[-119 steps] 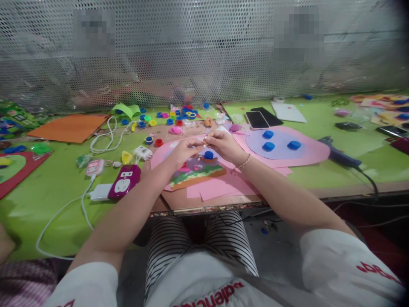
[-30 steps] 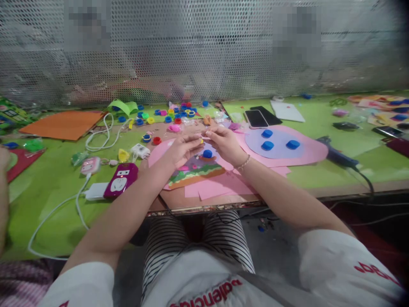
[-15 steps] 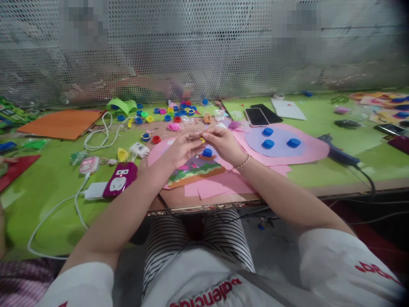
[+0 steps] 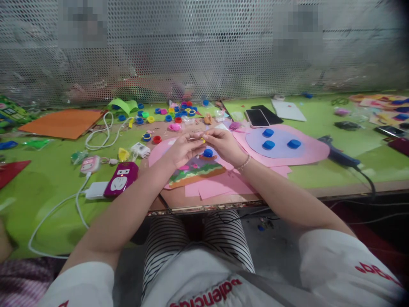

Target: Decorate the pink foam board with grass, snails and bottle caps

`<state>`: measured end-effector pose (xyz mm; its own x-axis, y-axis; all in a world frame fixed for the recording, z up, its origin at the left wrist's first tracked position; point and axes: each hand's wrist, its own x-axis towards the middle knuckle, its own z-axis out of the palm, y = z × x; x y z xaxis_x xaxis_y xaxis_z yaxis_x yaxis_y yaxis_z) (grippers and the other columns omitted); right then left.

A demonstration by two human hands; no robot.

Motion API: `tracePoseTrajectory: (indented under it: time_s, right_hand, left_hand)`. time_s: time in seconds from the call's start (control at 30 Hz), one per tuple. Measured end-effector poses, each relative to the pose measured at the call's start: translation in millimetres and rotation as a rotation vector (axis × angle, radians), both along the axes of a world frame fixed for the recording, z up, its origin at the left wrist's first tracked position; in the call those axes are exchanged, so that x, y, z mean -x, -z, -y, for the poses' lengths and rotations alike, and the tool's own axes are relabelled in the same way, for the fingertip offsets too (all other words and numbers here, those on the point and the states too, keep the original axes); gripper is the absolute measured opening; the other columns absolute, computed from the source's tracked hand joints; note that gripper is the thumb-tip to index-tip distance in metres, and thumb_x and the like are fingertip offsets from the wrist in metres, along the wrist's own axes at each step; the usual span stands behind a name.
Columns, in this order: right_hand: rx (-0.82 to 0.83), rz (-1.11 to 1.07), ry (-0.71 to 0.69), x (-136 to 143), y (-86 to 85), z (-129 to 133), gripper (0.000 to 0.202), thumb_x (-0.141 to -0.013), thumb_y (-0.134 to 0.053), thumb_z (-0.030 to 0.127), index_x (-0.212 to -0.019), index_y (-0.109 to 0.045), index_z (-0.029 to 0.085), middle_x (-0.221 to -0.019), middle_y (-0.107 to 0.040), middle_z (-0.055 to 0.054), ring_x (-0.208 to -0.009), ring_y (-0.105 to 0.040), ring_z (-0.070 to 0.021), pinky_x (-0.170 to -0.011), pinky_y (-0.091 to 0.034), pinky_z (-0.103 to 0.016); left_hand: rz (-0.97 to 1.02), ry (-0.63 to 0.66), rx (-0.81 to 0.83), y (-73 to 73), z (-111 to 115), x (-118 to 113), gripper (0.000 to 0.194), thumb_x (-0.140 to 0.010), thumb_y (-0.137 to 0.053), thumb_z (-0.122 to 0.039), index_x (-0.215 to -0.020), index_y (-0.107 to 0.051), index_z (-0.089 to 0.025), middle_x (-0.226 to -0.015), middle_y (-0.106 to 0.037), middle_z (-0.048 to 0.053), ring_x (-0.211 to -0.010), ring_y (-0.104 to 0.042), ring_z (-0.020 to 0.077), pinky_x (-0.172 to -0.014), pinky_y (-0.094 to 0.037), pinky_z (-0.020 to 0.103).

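Note:
My left hand point(image 4: 185, 150) and my right hand point(image 4: 224, 144) meet fingertip to fingertip above a paper collage. Pinched between them is a small yellow piece point(image 4: 203, 141), too small to name surely. Under the hands lies the pink paper collage point(image 4: 183, 183), with a green, cream and orange band along its lower part. A blue bottle cap point(image 4: 208, 152) sits on it, just above a brown curved shape point(image 4: 208, 158). To the right, a second pink cutout point(image 4: 315, 149) carries a lilac oval point(image 4: 281, 150) with three blue caps point(image 4: 294, 144) on it.
Several coloured caps point(image 4: 183, 111) lie at the back. On the left are a purple power strip point(image 4: 123, 179), a white cable point(image 4: 35, 230) and orange paper point(image 4: 62, 123). A glue gun point(image 4: 340, 153) and a phone point(image 4: 257, 117) lie right. Another person's arm point(image 4: 4, 241) shows far left.
My hands keep nearly the same pose around the yellow piece. At the far left, the other person's hand has left the red sheet, which has shifted left.

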<state>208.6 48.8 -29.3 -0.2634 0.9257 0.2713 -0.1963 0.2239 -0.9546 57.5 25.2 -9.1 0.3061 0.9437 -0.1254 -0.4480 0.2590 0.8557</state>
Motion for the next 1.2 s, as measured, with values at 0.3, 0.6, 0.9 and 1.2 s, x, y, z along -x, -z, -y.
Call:
tracePoseTrajectory:
  time_s: [0.3, 0.6, 0.9, 1.2]
  right_hand:
    - [0.013, 0.036, -0.009, -1.2, -3.2, 2.3, 0.029, -0.064, -0.077, 0.044, -0.072, -0.067, 0.018, -0.073, -0.065, 0.0, -0.069, -0.058, -0.0111, -0.068, -0.05, -0.026]
    - [0.121, -0.128, -0.138, -2.8, -10.5, 6.4, 0.023, -0.06, -0.081, 0.035, -0.071, -0.069, 0.019, -0.072, -0.067, 0.001, -0.068, -0.06, -0.0091, -0.07, -0.051, -0.024]
    - [0.167, -0.105, -0.141, -3.3, -10.9, 5.5, 0.022, -0.057, -0.082, 0.031, -0.069, -0.07, 0.018, -0.071, -0.066, 0.001, -0.067, -0.06, -0.0088, -0.069, -0.051, -0.024]
    - [0.228, -0.105, -0.205, -7.0, -6.3, -0.1, 0.022, -0.06, -0.082, 0.029, -0.072, -0.068, 0.018, -0.072, -0.066, 0.002, -0.066, -0.06, -0.0072, -0.066, -0.051, -0.022]
  left_hand:
    - [-0.015, 0.011, -0.001, -1.9, 0.7, -0.4, 0.017, -0.076, -0.055, 0.004, -0.079, -0.052, -0.013, -0.07, -0.066, 0.0, -0.065, -0.067, 0.0097, -0.071, -0.053, 0.023]
    - [-0.037, 0.017, -0.026, -1.5, -0.1, 1.2, 0.016, -0.074, -0.059, 0.001, -0.077, -0.053, -0.014, -0.071, -0.066, -0.001, -0.063, -0.066, 0.0094, -0.07, -0.054, 0.023]
    - [-0.064, 0.015, -0.021, -1.9, 0.2, 2.1, 0.018, -0.074, -0.062, 0.0, -0.081, -0.053, -0.014, -0.07, -0.066, -0.001, -0.064, -0.066, 0.0097, -0.073, -0.054, 0.026]
    - [-0.056, 0.036, -0.048, 2.9, -1.8, 3.3, 0.019, -0.074, -0.06, 0.002, -0.083, -0.053, -0.013, -0.067, -0.066, 0.001, -0.064, -0.066, 0.0115, -0.07, -0.054, 0.026]
